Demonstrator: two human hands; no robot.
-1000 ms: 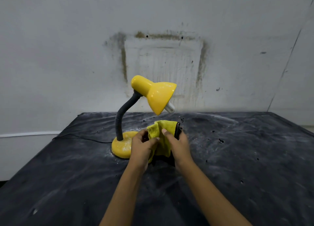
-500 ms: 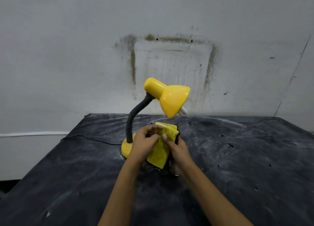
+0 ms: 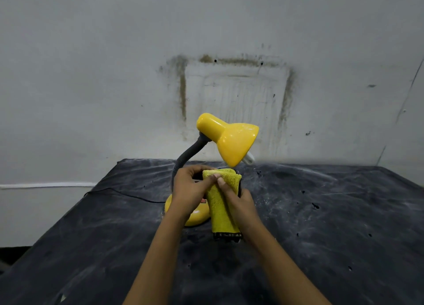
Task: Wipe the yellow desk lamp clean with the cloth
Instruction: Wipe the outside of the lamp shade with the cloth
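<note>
Yellow microfibre cloth (image 3: 221, 203) is hanging folded between both hands, and it is reaching lower than half a second ago, with its black hem now showing at the bottom. The left hand (image 3: 188, 190) is curling its fingers (image 3: 210, 178) over the top fold and pinching it, having slid further across than before. The right hand (image 3: 241, 203) is gripping the cloth's right side, its thumb pressing on the front. The yellow desk lamp (image 3: 231, 142) is standing on the dusty black counter (image 3: 332, 213) just behind the hands, its shade tilting down to the right above the cloth without touching it. Its round base (image 3: 197, 217) is peeking out beneath the left wrist, more exposed than earlier. Whether the cloth is touching the base cannot be told. A black cord (image 3: 119, 192) is trailing left from the base.
</note>
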